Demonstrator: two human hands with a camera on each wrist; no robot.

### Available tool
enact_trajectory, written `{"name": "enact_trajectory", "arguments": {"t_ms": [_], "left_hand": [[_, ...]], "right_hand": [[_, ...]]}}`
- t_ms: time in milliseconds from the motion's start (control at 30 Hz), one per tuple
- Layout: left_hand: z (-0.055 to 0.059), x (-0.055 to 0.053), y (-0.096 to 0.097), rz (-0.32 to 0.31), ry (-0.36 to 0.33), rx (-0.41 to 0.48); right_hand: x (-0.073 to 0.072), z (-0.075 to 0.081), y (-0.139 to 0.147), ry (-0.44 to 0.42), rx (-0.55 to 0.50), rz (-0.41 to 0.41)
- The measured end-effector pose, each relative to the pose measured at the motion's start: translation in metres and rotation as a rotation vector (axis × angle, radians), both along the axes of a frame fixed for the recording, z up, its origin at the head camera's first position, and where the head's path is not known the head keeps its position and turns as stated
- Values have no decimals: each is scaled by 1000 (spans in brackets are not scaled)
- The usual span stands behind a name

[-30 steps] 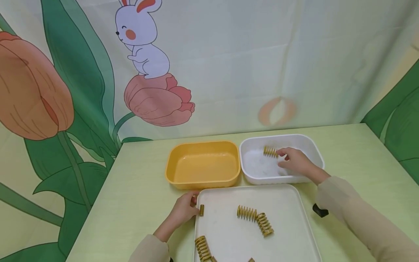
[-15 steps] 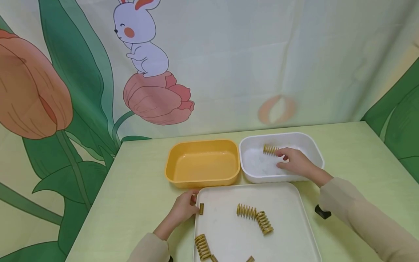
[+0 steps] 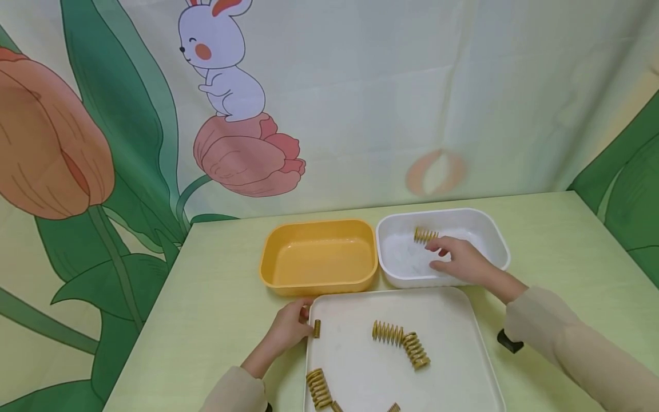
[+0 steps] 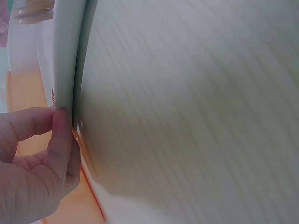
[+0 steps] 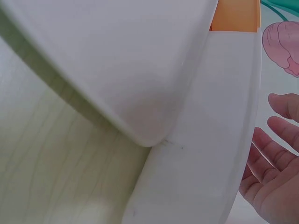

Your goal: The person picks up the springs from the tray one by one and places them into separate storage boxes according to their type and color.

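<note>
A gold coil spring [image 3: 425,235] lies in the white bin [image 3: 496,252]. My right hand [image 3: 460,260] is over that bin, fingers apart and holding nothing, its fingertips just on the near side of the spring. In the right wrist view, the same hand [image 5: 275,168] shows loose, spread fingers beyond the bin's rim. My left hand [image 3: 287,325] pinches the left edge of the white tray [image 3: 355,377] near its far corner. The left wrist view shows thumb and fingertips [image 4: 60,122] on the tray's rim. A small spring [image 3: 317,328] lies just inside that edge.
Two gold springs [image 3: 388,332] lie end to end mid-tray. A thick spring [image 3: 319,389] and smaller ones lie toward the tray's near side. A yellow bin [image 3: 319,285] stands left of the white bin, behind the tray. A printed curtain [image 3: 360,103] hangs behind the table.
My right hand has drawn back slightly toward me and left, away from the spring's end, its fingers a little wider. The spring and my left hand stay put.
</note>
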State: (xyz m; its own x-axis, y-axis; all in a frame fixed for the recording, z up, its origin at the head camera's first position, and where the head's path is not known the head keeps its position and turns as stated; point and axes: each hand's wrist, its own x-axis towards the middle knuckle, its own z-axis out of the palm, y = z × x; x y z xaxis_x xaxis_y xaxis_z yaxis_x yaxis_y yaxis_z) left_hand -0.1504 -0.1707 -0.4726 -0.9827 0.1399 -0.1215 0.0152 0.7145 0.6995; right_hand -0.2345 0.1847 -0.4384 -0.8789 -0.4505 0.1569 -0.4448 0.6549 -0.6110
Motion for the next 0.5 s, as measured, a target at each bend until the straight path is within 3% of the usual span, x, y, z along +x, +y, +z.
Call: {"name": "enact_trajectory", "arguments": {"t_ms": [500], "left_hand": [[0,1,0,2,1,-2]], "right_hand": [[12,5,-5,34,-23,45]]}}
